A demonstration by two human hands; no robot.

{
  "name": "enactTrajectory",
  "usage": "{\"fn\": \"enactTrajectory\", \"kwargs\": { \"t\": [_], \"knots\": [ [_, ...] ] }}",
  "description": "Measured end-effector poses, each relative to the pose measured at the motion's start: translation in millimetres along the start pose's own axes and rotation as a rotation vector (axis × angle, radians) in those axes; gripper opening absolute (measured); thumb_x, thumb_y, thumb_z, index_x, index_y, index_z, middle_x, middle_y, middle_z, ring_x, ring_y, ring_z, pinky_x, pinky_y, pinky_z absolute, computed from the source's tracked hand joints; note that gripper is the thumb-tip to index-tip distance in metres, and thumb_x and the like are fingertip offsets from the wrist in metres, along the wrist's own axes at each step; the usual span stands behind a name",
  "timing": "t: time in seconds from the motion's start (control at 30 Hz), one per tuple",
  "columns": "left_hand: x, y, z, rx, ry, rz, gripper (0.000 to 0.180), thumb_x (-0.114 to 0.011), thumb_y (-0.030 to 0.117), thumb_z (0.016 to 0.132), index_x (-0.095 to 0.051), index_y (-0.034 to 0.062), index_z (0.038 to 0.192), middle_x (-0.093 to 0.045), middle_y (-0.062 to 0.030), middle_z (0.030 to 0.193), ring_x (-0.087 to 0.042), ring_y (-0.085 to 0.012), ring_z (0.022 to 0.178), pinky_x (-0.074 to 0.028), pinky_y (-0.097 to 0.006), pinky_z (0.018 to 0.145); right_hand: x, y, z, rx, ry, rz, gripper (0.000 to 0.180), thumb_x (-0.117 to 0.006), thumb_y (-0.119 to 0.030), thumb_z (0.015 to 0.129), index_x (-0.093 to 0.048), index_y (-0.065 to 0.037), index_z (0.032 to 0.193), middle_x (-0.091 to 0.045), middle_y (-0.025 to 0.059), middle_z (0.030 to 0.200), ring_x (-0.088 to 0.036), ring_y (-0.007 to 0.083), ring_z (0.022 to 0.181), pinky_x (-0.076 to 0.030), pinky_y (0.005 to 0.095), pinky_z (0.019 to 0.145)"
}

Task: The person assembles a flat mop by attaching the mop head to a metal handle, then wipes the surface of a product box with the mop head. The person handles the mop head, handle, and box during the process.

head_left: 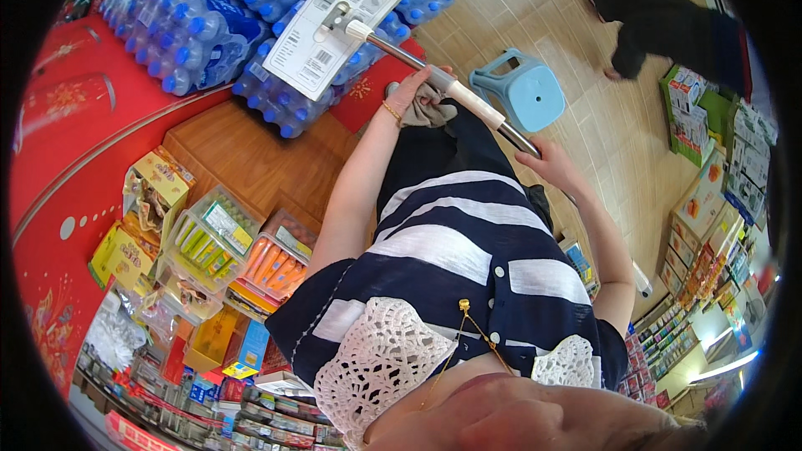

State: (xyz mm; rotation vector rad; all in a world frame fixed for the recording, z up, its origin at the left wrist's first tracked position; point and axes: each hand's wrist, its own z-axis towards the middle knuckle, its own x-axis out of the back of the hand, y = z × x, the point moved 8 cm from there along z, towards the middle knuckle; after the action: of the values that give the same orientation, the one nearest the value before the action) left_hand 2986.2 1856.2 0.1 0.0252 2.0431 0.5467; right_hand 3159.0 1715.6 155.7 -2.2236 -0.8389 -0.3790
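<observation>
- A mop (434,75) lies across the upper middle of the frame, its long axis slanting from upper left to lower right.
- Its flat head, covered by a white printed card (338,21), points to the upper left and sits over the packs of bottles (200,12); the pole runs down-right toward the person's lap.
- The pole is metal near the head, white in the middle, and metal again at the lower end.
- The left hand (415,88) presses a grey cloth (430,108) against the white stretch of the pole, fingers curled over it; a gold bracelet sits at the wrist.
- The right hand (547,163) grips the lower metal end of the pole, fingers closed around it.
- A light blue stool (522,92) stands on the wood floor just right of the pole, upper centre.
- At the upper right, another person in dark clothes (660,25) bends toward the floor, well apart from the mop.
- Boxes of goods (213,238) fill the left centre, beside a red display (75,159).
- Shelves (702,267) line the right edge.
</observation>
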Motion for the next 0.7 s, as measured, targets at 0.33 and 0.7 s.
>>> {"fn": "enactTrajectory", "kwargs": {
  "t": [0.33,0.7],
  "knots": [
    [-30,1,-18,-0.141,0.022,-0.309,0.052,-0.065,0.032,0.084,-0.049,0.0047,0.125,-0.060,-0.0140,0.113,-0.057,-0.0118,0.061,-0.043,-0.014,0.046,-49,-4,-19,-0.490,-0.545,0.990,0.037,-0.048,-0.045,0.093,-0.045,-0.011,0.080,-0.041,-0.0033,0.057,-0.036,0.0047,0.041,-0.027,0.0201,0.036],
    [1,-4,-25,-0.104,0.102,-0.003,0.043,-0.060,0.036,0.088,-0.055,0.0059,0.118,-0.064,-0.0062,0.093,-0.056,-0.0067,0.054,-0.040,-0.015,0.044,-47,-8,-18,-0.463,-0.473,0.854,0.034,-0.047,-0.041,0.094,-0.044,-0.011,0.078,-0.040,-0.0041,0.055,-0.036,0.0051,0.041,-0.026,0.0210,0.035]
  ]
}}
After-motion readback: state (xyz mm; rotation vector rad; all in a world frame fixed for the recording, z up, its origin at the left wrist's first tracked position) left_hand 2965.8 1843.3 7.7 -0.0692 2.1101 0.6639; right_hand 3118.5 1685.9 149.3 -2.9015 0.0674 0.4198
